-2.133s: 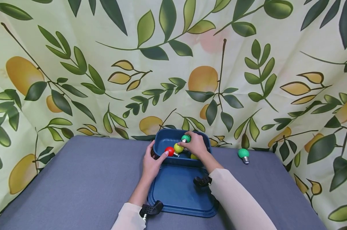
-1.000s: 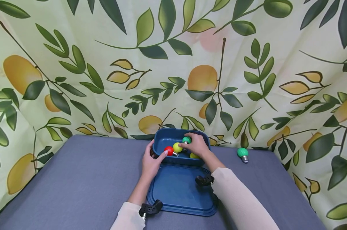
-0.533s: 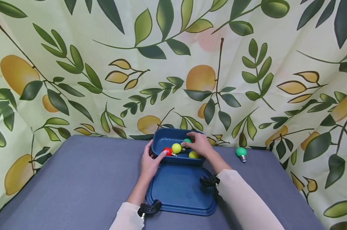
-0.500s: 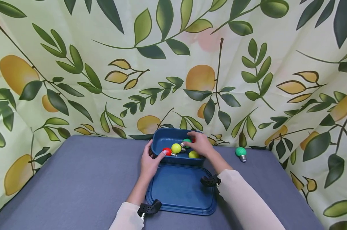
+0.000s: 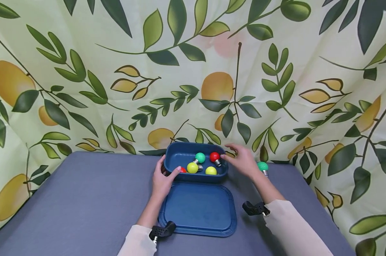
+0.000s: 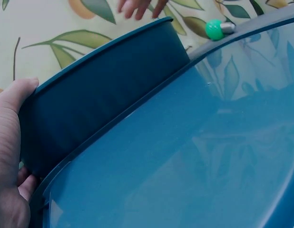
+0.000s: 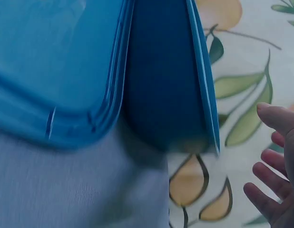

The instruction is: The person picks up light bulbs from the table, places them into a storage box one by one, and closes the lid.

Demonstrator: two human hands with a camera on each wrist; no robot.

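My left hand (image 5: 160,181) grips the left end of a dark blue plastic box (image 5: 196,177), its thumb over the rim in the left wrist view. Inside the box lie small light bulbs: a green bulb (image 5: 200,158), a red bulb (image 5: 215,156), a yellow bulb (image 5: 192,168) and a second yellow bulb (image 5: 211,171). Another red bulb (image 5: 182,170) is partly hidden by my left thumb. My right hand (image 5: 244,163) holds nothing. It hovers just beyond the box's right end with fingers spread, as the right wrist view (image 7: 280,166) shows too.
A blue lid (image 5: 197,208) lies flat on the grey cloth table (image 5: 100,199) in front of the box. Right of my right hand a green bulb (image 5: 262,166) rests on the table, partly covered by that hand. A leaf-patterned curtain (image 5: 180,78) hangs behind.
My right hand has let go of a green bulb inside the box and moved right, out past the rim. The red bulb at the box's right is now uncovered. My left hand keeps its grip.
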